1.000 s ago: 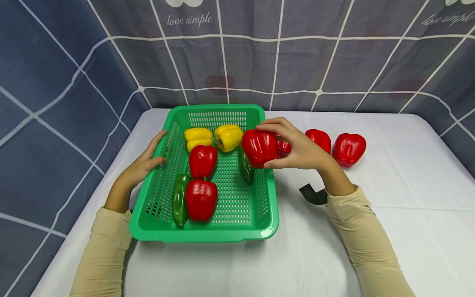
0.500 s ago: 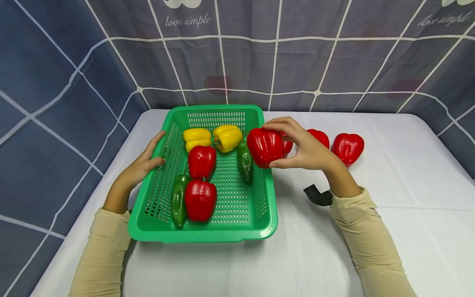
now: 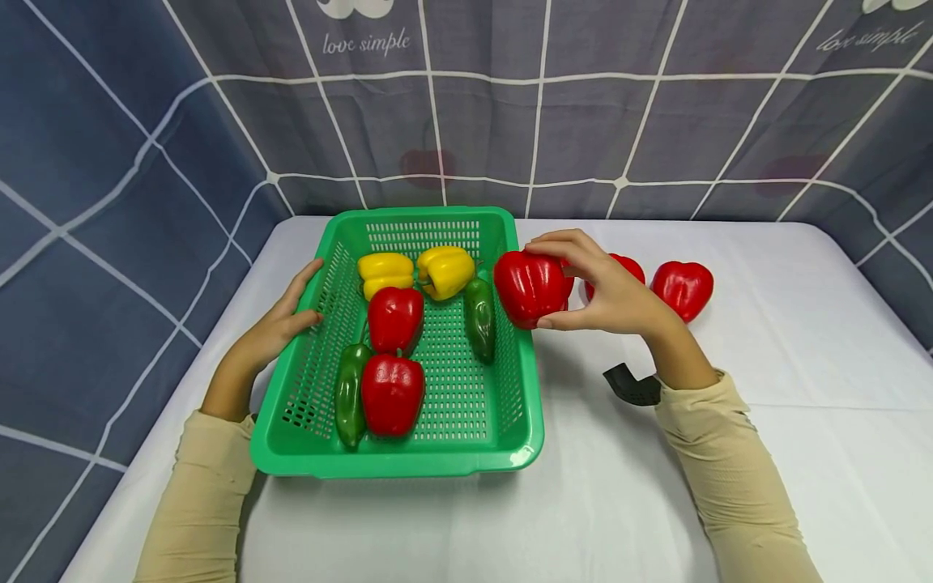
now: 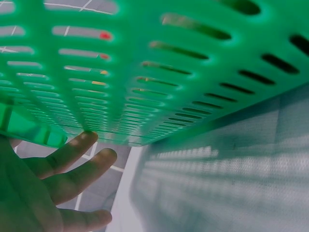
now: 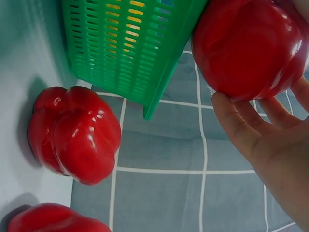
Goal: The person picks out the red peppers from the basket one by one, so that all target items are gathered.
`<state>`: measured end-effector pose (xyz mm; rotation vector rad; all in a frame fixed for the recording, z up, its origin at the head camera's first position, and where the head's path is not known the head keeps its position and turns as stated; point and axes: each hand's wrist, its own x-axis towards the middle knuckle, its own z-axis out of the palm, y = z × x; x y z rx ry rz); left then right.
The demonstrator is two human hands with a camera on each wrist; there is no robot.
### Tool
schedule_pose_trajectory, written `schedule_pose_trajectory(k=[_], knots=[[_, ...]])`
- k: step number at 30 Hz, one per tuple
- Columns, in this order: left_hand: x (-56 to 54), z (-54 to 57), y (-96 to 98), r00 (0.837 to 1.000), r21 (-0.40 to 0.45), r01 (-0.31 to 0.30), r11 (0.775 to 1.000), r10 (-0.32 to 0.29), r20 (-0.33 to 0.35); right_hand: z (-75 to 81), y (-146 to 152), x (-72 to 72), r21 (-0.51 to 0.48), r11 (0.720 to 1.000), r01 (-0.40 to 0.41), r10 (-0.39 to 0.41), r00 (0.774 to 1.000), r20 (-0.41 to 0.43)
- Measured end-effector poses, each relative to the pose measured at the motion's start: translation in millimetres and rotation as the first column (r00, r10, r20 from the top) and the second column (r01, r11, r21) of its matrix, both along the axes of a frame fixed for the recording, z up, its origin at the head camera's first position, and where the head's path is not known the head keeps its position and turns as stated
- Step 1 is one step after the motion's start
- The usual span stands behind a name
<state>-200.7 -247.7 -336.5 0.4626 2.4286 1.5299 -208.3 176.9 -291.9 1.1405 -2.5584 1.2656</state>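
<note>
Your right grip point(image 3: 611, 301) is closed, thumb and fingers around a red pepper point(image 3: 529, 288), held over the right rim of the green basket point(image 3: 397, 466); rim contact cannot be confirmed. Caution: reduced thumb pressure could let the glossy surface slip; low travel could catch the rim. Your left grip point(image 3: 273, 330) straddles the left rim; uneven pull could skew the basket.

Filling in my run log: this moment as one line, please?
left hand: holds basket | right hand: grips raised red pepper | inside: yellow peppers, green peppers, red peppers | table: loose red peppers
</note>
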Motion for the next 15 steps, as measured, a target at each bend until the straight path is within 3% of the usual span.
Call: schedule_pose_trajectory(k=[15], knots=[[0.4, 1.0, 0.2, 1.000, -0.008, -0.008, 1.000, 0.008, 0.006, -4.4, 13.1, 0.5, -0.040, 0.999, 0.002, 0.000, 0.999, 0.039]])
